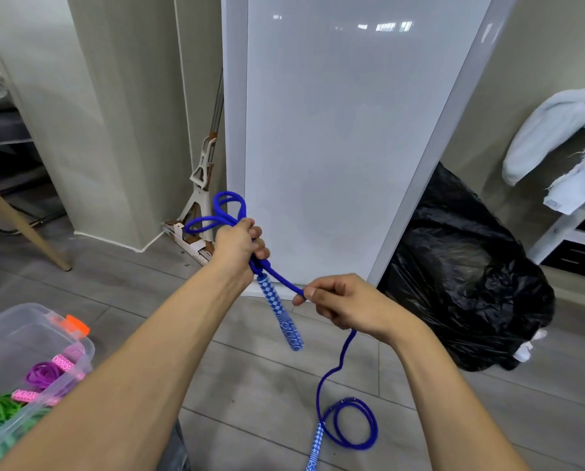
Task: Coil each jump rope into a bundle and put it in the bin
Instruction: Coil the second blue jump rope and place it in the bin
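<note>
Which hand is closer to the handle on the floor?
Right. The right hand is above the floor handle, pinching the rope that trails to it; the left hand grips the loops farther up-left.

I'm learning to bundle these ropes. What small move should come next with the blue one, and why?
Probably bring the right hand up to the left hand to add another loop: the left already grips several loops of the blue rope, while a long tail and the second handle lie on the floor.
</note>
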`<control>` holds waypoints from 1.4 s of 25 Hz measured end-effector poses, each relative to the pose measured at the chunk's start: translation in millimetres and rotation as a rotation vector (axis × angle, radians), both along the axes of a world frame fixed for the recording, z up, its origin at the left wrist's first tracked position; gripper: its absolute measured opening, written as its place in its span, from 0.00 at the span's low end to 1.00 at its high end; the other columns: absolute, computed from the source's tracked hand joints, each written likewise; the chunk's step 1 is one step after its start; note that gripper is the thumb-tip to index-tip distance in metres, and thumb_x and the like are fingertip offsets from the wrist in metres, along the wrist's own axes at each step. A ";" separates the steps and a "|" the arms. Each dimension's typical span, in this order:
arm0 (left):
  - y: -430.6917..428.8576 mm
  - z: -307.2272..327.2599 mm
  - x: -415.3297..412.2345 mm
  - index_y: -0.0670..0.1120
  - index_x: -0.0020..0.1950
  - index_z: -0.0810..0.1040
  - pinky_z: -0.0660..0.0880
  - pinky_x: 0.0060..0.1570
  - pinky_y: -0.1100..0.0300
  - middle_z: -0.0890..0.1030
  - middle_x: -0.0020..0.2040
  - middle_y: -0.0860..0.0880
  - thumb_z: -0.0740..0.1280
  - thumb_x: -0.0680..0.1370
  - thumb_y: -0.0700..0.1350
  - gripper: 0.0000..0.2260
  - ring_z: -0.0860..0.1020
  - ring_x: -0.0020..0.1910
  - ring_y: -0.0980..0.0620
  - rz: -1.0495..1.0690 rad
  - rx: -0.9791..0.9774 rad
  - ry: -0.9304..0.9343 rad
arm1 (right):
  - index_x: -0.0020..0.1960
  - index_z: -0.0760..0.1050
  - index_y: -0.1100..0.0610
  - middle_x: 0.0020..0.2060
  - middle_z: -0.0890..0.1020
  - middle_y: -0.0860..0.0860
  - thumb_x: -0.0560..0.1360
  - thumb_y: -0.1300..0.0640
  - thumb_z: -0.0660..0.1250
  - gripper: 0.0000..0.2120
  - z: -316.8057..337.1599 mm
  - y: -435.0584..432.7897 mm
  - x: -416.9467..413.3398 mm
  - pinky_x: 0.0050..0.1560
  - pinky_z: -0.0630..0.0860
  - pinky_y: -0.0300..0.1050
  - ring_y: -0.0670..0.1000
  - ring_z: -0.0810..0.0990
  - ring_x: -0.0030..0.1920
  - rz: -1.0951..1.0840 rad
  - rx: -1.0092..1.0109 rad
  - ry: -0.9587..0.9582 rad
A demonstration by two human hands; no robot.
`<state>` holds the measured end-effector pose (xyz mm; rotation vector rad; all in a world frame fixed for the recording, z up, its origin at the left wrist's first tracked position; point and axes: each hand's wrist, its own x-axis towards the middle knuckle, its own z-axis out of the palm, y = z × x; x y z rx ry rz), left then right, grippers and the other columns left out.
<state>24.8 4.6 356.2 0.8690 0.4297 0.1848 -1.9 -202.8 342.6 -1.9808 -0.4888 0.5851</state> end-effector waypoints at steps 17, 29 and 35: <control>-46.1 -4.5 -31.4 0.47 0.59 0.74 0.70 0.37 0.61 0.79 0.36 0.55 0.57 0.84 0.43 0.08 0.74 0.25 0.64 -0.623 1.071 -0.150 | 0.47 0.81 0.46 0.38 0.84 0.41 0.79 0.51 0.68 0.04 -10.2 6.8 6.2 0.47 0.82 0.51 0.45 0.83 0.42 -0.499 -0.005 -0.529; -22.7 -1.5 -29.1 0.49 0.51 0.72 0.72 0.38 0.62 0.77 0.40 0.52 0.60 0.83 0.52 0.08 0.75 0.35 0.55 -0.844 1.317 -0.066 | 0.50 0.78 0.50 0.40 0.80 0.42 0.80 0.46 0.67 0.07 -8.9 1.9 6.4 0.44 0.77 0.45 0.45 0.78 0.42 -0.413 -0.196 -0.546; -21.6 -4.7 -28.2 0.44 0.55 0.72 0.80 0.41 0.54 0.75 0.37 0.48 0.60 0.84 0.47 0.07 0.79 0.32 0.51 -0.885 1.002 -0.075 | 0.36 0.74 0.52 0.28 0.75 0.48 0.75 0.32 0.66 0.24 -6.2 -2.0 8.2 0.33 0.71 0.47 0.49 0.71 0.30 -0.554 -0.312 -0.519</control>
